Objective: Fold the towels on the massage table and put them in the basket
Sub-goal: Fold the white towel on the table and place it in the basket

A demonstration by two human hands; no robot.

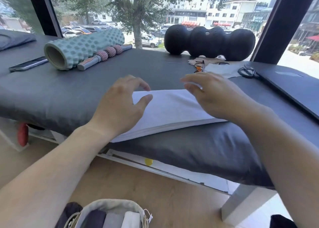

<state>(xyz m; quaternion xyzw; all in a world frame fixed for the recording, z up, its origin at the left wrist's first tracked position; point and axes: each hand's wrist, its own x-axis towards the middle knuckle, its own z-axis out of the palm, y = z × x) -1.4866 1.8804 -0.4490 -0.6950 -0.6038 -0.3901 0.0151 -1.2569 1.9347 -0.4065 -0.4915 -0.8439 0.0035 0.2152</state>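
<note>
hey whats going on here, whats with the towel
A person is folding a white towel on the dark massage table. The towel lies flat and already folded over. Both hands hover just above it with fingers loosely spread, the left hand near its left end and the right hand over its far right part; neither grips it. On the floor below, a basket already holds several folded towels. This one is not yet in it.

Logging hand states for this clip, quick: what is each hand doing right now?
Left hand: open, fingers loosely spread over the white towel, gripping nothing.
Right hand: open, fingers relaxed above the towel's far edge, holding nothing.
</note>
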